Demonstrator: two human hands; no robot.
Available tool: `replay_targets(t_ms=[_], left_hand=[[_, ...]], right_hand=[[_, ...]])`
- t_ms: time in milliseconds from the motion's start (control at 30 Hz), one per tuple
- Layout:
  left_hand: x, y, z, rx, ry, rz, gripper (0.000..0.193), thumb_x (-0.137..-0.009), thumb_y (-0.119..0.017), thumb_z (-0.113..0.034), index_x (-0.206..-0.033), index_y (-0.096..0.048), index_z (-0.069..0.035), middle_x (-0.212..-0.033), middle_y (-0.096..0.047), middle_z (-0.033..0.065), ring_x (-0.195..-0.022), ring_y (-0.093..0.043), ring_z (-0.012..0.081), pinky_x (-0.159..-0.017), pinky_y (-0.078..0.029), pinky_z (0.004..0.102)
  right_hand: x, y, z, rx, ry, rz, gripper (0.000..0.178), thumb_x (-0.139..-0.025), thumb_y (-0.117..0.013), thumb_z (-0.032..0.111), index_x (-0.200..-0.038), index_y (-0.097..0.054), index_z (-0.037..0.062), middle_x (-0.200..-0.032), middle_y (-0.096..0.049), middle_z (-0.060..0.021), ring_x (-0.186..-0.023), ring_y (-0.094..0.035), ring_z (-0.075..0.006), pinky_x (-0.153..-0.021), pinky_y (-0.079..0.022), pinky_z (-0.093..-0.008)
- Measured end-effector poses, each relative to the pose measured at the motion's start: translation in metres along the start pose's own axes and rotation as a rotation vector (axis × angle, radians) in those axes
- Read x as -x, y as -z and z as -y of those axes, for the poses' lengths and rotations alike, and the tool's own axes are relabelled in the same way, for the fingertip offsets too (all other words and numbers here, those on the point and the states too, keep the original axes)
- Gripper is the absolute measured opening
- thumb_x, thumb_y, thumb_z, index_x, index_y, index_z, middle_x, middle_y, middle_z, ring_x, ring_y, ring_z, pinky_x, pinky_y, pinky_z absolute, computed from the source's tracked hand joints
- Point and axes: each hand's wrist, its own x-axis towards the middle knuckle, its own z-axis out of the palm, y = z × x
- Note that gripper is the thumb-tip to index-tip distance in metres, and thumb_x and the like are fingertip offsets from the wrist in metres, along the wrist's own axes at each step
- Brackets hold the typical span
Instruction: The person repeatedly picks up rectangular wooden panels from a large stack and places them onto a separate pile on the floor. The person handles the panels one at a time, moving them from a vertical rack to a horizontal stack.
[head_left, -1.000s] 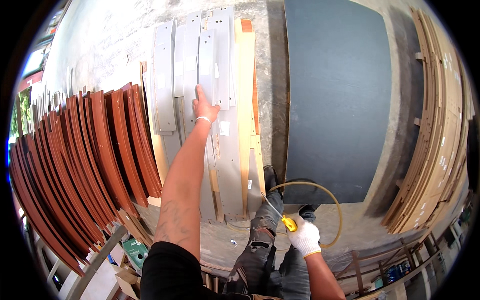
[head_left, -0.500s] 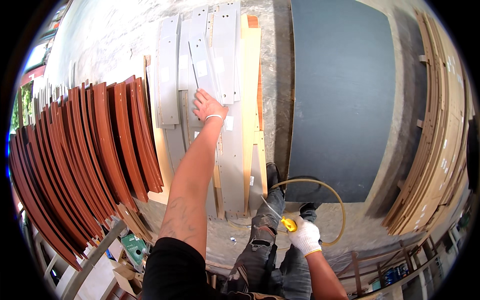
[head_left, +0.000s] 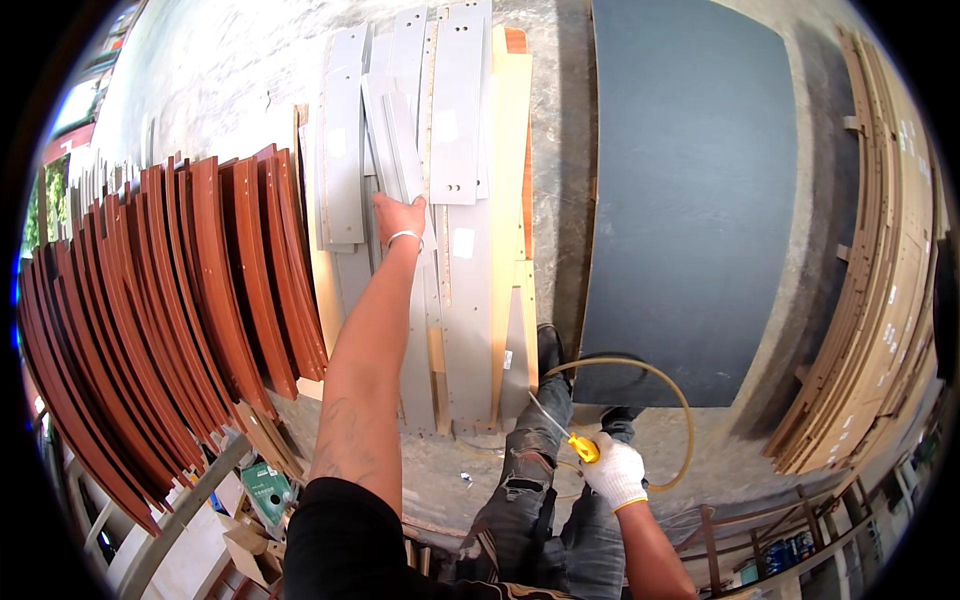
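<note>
My bare left hand (head_left: 400,218), a white band at its wrist, grips the near end of a narrow grey board (head_left: 398,145). This board is tilted up so that a long edge shows, and it lies among other grey boards (head_left: 458,100) with drilled holes. Part of my fingers is hidden behind the board. Low in front of my legs, my right hand (head_left: 614,470) in a white knit glove is closed round a yellow air blow gun (head_left: 583,449). Its thin metal nozzle points up and left. A yellowish hose (head_left: 688,420) loops beside the glove.
Reddish-brown boards (head_left: 205,230) stand in a long row at left. A large dark sheet (head_left: 690,200) lies to the right, with stacked light wooden boards (head_left: 870,300) beyond it. Wood-coloured boards (head_left: 512,150) edge the grey pile. A green box (head_left: 268,492) sits at lower left.
My left hand has shifted slightly left and gone from spread on the grey board to gripping its end. The board has tipped onto its edge. My right hand has barely moved.
</note>
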Motion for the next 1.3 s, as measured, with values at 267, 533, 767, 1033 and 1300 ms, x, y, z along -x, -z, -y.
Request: replay_targets(t_ms=[267, 533, 767, 1033, 1300], left_hand=[[0.017, 0.0, 0.004, 0.094, -0.22, -0.055, 0.063, -0.086, -0.076, -0.032, -0.131, -0.05, 0.004, -0.127, -0.062, 0.0252, -0.114, -0.063, 0.0437, -0.095, -0.051, 0.0509], [0.036, -0.013, -0.02, -0.091, -0.257, 0.135, 0.054, -0.092, -0.067, -0.03, -0.129, -0.043, 0.0, -0.124, -0.063, 0.0227, -0.109, -0.065, 0.042, -0.092, -0.049, 0.0533], [0.041, -0.01, -0.033, -0.085, -0.242, 0.133, 0.052, -0.089, -0.07, -0.032, -0.122, -0.043, -0.003, -0.113, -0.068, 0.0219, -0.099, -0.069, 0.041, -0.089, -0.051, 0.0537], [0.024, -0.01, -0.056, -0.219, -0.238, 0.131, 0.059, -0.084, -0.079, -0.029, -0.124, -0.045, -0.004, -0.117, -0.069, 0.02, -0.105, -0.07, 0.0373, -0.091, -0.054, 0.0485], [0.094, -0.006, 0.001, 0.036, -0.301, 0.266, 0.064, -0.082, -0.078, -0.032, -0.125, -0.046, 0.003, -0.106, -0.07, 0.0291, -0.101, -0.067, 0.0468, -0.092, -0.052, 0.0512]], right_hand=[[0.002, -0.006, 0.004, -0.028, 0.013, -0.035, 0.035, -0.083, -0.072, 0.032, -0.114, -0.069, 0.016, -0.095, -0.074, -0.0188, -0.09, -0.071, -0.0383, -0.08, -0.055, -0.0486], [-0.003, -0.013, -0.002, 0.039, 0.019, -0.042, 0.032, -0.082, -0.073, 0.032, -0.108, -0.07, 0.0134, -0.091, -0.074, -0.0179, -0.088, -0.072, -0.0372, -0.079, -0.056, -0.0479], [-0.001, -0.009, -0.002, -0.099, -0.015, -0.212, 0.032, -0.082, -0.074, 0.034, -0.106, -0.07, 0.0125, -0.088, -0.074, -0.0169, -0.085, -0.072, -0.0368, -0.078, -0.056, -0.0482], [0.003, 0.001, 0.004, 0.027, 0.008, -0.044, 0.028, -0.084, -0.071, 0.035, -0.101, -0.07, 0.0127, -0.088, -0.073, -0.0191, -0.089, -0.072, -0.0387, -0.081, -0.056, -0.0484], [-0.027, 0.048, -0.102, -1.25, -0.47, -0.493, 0.032, -0.099, -0.066, 0.03, -0.081, -0.058, 0.0042, -0.06, -0.061, -0.0092, -0.037, -0.052, -0.0166, -0.034, -0.035, -0.03]])
